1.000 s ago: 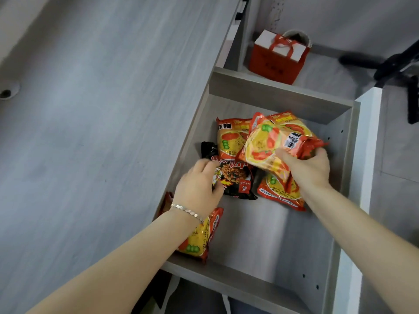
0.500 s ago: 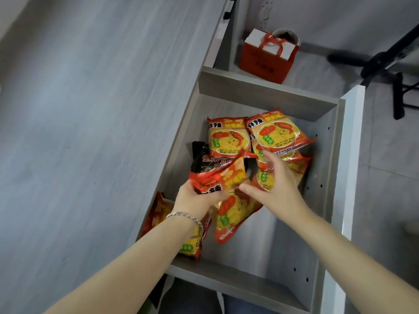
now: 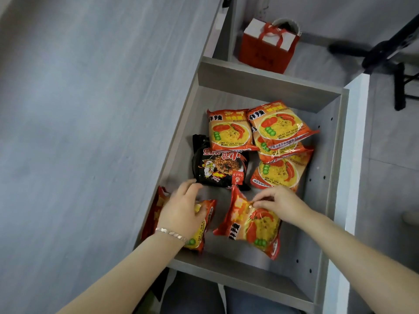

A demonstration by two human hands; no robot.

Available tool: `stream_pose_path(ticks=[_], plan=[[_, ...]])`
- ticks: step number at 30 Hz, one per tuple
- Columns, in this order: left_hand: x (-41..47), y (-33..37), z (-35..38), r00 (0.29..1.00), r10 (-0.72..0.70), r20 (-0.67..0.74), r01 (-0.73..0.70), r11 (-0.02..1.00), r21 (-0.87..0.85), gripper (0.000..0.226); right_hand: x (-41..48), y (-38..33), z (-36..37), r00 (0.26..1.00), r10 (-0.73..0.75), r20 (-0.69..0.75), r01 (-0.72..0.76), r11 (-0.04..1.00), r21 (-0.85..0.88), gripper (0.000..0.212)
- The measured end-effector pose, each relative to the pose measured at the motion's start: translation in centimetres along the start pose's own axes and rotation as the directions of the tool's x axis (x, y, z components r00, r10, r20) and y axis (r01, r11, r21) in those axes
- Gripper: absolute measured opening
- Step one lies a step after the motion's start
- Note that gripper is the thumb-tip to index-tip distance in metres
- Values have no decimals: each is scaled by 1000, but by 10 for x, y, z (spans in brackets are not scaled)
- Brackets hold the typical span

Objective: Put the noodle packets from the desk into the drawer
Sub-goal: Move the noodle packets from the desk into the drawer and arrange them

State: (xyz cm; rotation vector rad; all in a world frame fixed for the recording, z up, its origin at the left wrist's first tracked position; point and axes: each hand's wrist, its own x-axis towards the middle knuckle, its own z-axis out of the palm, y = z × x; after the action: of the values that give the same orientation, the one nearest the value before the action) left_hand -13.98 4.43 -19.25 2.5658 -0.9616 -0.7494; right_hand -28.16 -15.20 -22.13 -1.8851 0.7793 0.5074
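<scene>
The open grey drawer [image 3: 267, 87] holds several orange-red noodle packets and one black packet [image 3: 220, 166]. Two orange packets lie side by side at the back [image 3: 229, 130] [image 3: 281, 123], with more stacked under the right one [image 3: 278, 173]. My left hand [image 3: 183, 211] rests palm-down on an orange packet [image 3: 204, 232] at the drawer's near left corner. My right hand [image 3: 276, 205] pinches the top of another orange packet [image 3: 251, 227] lying in the near middle of the drawer. The grey desk top [image 3: 90, 132] at the left shows no packets.
A red gift bag [image 3: 267, 48] with a white box in it stands on the floor beyond the drawer. A black stand's legs [image 3: 385, 55] reach in at the upper right. The drawer's white front panel [image 3: 349, 177] runs along its right side.
The orange packet that my left hand held up half a second ago now lies in the near middle of the drawer. My left hand dropped onto the corner packet; my right hand moved onto the laid packet.
</scene>
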Motion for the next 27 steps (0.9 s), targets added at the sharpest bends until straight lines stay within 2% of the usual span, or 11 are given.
stream_pose_path(ticks=[3,5,10,15,17,18,19,20,21,24,27], plan=[[6,-13,5,971,-17,237,-37,975,220,55,6,5,32,997,33,72,-24,993,-118,17],[11,-19,8,932,-78,353,-55,935,351,58,11,-1,54,995,32,96,-23,995,-101,20],[15,-24,8,903,-147,404,-78,868,490,54,22,-12,80,998,59,38,-57,997,-45,21],[19,-18,7,883,-189,430,-73,849,523,55,25,-12,70,988,67,142,-49,991,-124,32],[22,-13,8,866,-217,450,-72,838,541,57,25,-14,55,999,44,-18,-45,997,-68,34],[23,-11,8,858,-227,460,-73,834,547,57,26,-13,44,977,18,-211,-33,997,-69,31],[24,-8,8,851,-236,469,-74,830,553,58,26,-12,33,909,-17,-417,-32,993,-110,28],[25,-7,9,845,-245,476,-76,826,559,58,26,-9,23,827,-58,-560,-62,979,-192,27],[25,-5,9,839,-252,482,-78,821,565,58,26,-3,14,786,-80,-613,-129,948,-289,30],[25,-2,9,831,-268,487,-71,818,571,59,24,14,1,896,40,-442,-320,749,-581,47],[23,-1,8,833,-272,482,-69,813,578,57,21,28,3,931,2,-364,-285,625,-727,28]])
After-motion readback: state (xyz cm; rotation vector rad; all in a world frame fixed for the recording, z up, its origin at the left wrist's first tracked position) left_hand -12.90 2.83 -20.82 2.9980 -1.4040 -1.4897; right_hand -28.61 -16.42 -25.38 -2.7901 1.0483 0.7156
